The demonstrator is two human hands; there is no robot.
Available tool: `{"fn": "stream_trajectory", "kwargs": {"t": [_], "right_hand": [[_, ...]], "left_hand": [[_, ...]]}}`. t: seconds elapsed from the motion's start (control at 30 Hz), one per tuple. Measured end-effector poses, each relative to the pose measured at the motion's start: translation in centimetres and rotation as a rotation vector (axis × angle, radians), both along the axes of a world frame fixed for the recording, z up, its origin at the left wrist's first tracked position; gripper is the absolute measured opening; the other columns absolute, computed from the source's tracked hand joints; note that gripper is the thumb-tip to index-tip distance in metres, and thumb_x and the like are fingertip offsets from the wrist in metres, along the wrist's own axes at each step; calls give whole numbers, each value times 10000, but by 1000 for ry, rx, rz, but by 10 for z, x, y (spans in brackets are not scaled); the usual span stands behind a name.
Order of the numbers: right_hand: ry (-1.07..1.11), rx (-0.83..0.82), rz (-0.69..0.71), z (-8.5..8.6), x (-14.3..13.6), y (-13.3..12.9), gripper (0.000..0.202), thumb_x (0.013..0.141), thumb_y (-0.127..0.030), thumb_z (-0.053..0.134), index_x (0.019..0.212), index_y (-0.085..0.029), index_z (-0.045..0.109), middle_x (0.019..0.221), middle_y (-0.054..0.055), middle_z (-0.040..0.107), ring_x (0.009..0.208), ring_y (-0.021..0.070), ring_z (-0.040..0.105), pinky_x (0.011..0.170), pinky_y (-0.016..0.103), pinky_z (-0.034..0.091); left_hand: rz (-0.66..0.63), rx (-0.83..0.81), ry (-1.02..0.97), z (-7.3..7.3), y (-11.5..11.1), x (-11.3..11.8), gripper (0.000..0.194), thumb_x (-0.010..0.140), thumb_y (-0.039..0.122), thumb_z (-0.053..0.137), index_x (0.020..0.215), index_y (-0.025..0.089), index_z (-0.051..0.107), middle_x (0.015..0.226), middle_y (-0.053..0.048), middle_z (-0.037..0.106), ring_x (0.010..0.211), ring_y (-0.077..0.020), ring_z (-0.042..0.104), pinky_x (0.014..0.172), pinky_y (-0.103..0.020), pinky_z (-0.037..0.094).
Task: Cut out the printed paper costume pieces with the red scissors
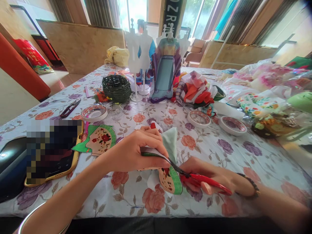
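Note:
My left hand [143, 151] pinches a piece of printed fabric [172, 182] with a green border and dark red flecks on cream. Red-handled scissors [207, 182] are in my right hand [207, 175], their blades against the fabric's edge beside my left fingertips. Part of the fabric is hidden under my left hand. Just behind my hands lies a pale green cloth [170, 143], with a small red-topped item [153, 126] near it. Left of my left hand, a similar cut fabric piece [101, 139] with a green edge lies flat on the table.
A phone [78, 156] in a yellow case and a dark rounded object [12, 169] lie left. Thread snips [70, 109], tape rolls [94, 112] and a dark woven basket [116, 88] stand farther back. Behind are a dressed mannequin [164, 71] and a fabric pile [197, 89]. Plastic-wrapped items [265, 84] crowd the right.

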State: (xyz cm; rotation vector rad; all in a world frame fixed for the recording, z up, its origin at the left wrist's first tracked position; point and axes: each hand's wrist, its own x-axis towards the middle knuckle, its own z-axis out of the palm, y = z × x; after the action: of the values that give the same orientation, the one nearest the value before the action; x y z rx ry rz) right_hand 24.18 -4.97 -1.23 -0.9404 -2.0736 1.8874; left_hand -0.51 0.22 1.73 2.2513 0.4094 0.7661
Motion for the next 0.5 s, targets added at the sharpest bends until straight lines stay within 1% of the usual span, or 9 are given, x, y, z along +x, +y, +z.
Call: {"fn": "stream_trajectory", "kwargs": {"t": [0.1, 0.27, 0.33, 0.4, 0.5], "right_hand": [[-32, 0, -29, 4, -1, -1, 694, 693, -869, 480, 698, -175, 463, 613, -45, 357, 559, 89, 329, 500, 221, 289], [-38, -6, -42, 7, -1, -3, 705, 711, -865, 462, 732, -162, 512, 616, -46, 344, 561, 89, 327, 507, 220, 316], [-35, 2, -24, 8, -1, -2, 697, 721, -863, 449, 722, -167, 497, 619, -47, 336, 559, 91, 328, 510, 228, 319], [-43, 25, -17, 7, -1, -2, 663, 760, -837, 431, 710, -177, 466, 625, -43, 336, 568, 97, 334, 520, 237, 315], [-35, 47, 23, 3, 1, 0, 619, 801, -803, 411, 697, -192, 413, 630, -38, 341, 574, 102, 329, 519, 241, 296]], "left_hand": [[1, 13, 0, 0, 0, 0, 58, 783, 189, 761, 754, 157, 722, 658, 13, 659, 717, -122, 531, 806, -290, 417], [-19, 36, -9, 1, 1, 0, 43, 788, 183, 755, 762, 169, 723, 658, 11, 659, 707, -124, 530, 769, -272, 436], [-29, 40, -18, 1, 1, 0, 37, 788, 175, 753, 765, 166, 725, 657, 8, 654, 706, -124, 530, 751, -263, 441], [-41, 45, -24, 1, 1, 0, 36, 783, 163, 756, 767, 157, 724, 661, 5, 650, 711, -122, 531, 750, -256, 445], [-54, 62, -37, 1, 1, 0, 38, 778, 150, 758, 769, 145, 721, 672, 1, 655, 715, -118, 533, 757, -250, 448]]}}
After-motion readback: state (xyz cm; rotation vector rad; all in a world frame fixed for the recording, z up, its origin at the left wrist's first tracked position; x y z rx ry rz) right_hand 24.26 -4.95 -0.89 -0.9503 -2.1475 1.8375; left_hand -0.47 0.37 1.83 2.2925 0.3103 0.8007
